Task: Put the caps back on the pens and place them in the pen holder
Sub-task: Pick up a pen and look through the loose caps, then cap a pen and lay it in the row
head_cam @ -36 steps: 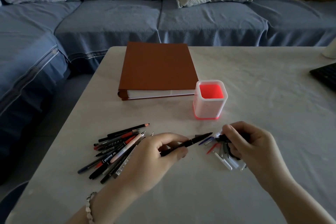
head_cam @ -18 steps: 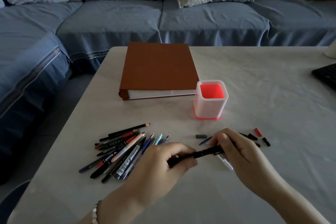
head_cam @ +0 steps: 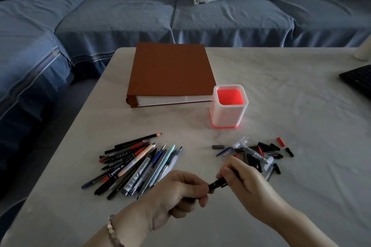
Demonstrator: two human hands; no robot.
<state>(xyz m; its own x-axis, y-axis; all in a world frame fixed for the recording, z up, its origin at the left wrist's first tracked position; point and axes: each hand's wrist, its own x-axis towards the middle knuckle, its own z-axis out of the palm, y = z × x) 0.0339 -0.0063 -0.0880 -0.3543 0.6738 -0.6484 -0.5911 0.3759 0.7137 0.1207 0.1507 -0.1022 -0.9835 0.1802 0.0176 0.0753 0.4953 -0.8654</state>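
Uncapped pens (head_cam: pixel 138 166) lie fanned on the left of the bench (head_cam: pixel 301 106), within easy reach. The left hand (head_cam: pixel 176 192) curls round a black pen (head_cam: pixel 217 183) to steady it, while the right hand (head_cam: pixel 247 182) pinches its other end, seemingly seating a cap. Loose caps (head_cam: pixel 259 152) lie just beyond. The pen holder (head_cam: pixel 226 115) stands behind with no pens in it.

Dim, bluish light in my feed; pen holder (head_cam: pixel 228 112) glows red, tinting the bench (head_cam: pixel 291 118) at its base. Shadows soft; wide-angle bowing at edges; detail slightly soft.
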